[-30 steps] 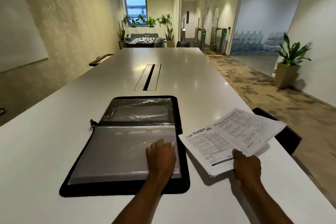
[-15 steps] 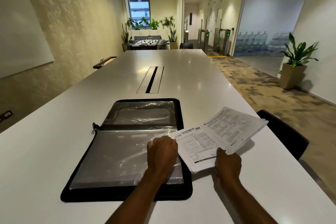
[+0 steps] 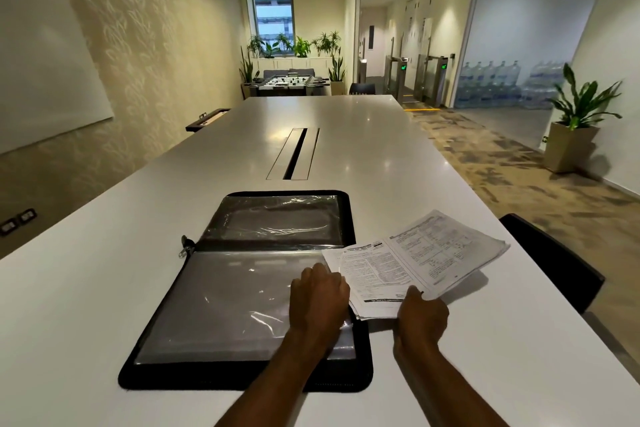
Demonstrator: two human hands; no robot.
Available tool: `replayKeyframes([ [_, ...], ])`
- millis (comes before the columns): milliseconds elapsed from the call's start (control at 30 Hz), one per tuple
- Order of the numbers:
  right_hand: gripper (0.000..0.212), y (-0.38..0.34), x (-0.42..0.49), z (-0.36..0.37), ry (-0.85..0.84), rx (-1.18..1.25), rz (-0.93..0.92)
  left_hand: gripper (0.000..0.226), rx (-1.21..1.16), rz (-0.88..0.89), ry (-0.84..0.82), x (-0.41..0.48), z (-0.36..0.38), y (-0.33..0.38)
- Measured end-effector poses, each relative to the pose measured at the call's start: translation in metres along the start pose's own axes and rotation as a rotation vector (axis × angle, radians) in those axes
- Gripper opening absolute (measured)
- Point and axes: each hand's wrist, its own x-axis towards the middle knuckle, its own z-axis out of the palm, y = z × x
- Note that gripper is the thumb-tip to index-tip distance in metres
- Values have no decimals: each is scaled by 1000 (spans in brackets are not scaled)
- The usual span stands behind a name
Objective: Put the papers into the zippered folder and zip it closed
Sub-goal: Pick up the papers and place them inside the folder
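Note:
A black zippered folder [image 3: 214, 374] lies open on the white table [image 3: 86, 305], with clear plastic sleeves on both halves. Its zipper pull [image 3: 186, 246] hangs at the left end of the spine. My left hand [image 3: 318, 298] rests on the near sleeve [image 3: 225, 305] at its right edge, fingers curled round that edge. My right hand [image 3: 420, 317] grips a stack of printed papers [image 3: 415, 263] by its near edge. The stack is raised slightly, and its left corner overlaps the folder's right edge beside my left hand.
A dark chair [image 3: 554, 260] stands at the table's right edge, close to the papers. A cable slot [image 3: 294, 153] runs along the table's middle beyond the folder. A potted plant [image 3: 575, 135] stands on the floor at the far right.
My right hand has carried the papers leftward, from beside the folder until their corner overlaps its right edge. My left hand stays at the sleeve's right edge, its fingers now more curled.

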Motion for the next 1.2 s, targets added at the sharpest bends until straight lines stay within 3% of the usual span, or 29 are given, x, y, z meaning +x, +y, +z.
replayKeyframes([
  [233,38,4,-7,6,-42,31,-19,29,-173,60,-55,1,-10,-5],
  [433,44,9,-6,0,-175,105,-32,18,52,148,-233,3,-24,1],
  [600,46,8,-6,-3,-179,85,-51,18,157,162,-235,-3,-33,4],
  [833,41,-1,-11,-3,-152,32,-79,42,195,225,-316,-6,-37,-3],
  [1033,38,-11,-17,-3,-118,-65,-103,17,98,341,-211,-6,-46,5],
  [1200,36,-16,-19,-1,-95,-78,-84,7,18,405,-249,-12,-50,4],
])
